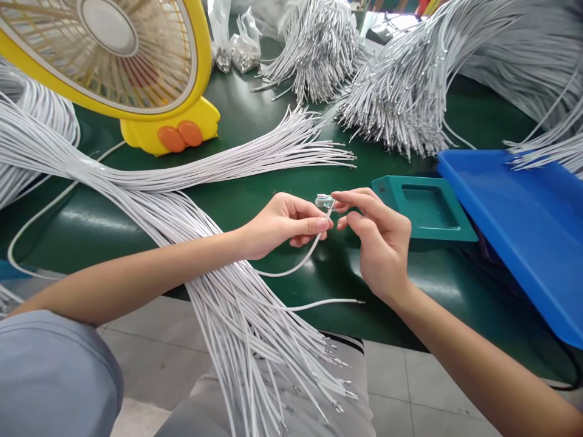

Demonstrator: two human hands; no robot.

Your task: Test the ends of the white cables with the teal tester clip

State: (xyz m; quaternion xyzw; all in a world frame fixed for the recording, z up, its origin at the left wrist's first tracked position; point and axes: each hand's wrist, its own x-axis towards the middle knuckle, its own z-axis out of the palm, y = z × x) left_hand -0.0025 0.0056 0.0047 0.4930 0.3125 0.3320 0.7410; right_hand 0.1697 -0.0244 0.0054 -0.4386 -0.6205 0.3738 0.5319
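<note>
My left hand is closed, thumb and fingers pinching a white cable close to its end. From that pinch the cable's end points up and the rest curves down to the left. Beside the end is a small clear plug with a shiny part. My right hand is bent around the plug's right side, index fingertip against it; its thumb stands a little apart. Fingers partly hide the plug and the cable tip. Under my left forearm lies a thick bundle of white cables, drooping over the table edge across my lap.
A yellow fan stands at the back left of the green table. More cable bundles lie behind, beside bags of small metal parts. At right are a green shallow-welled box and a blue tray.
</note>
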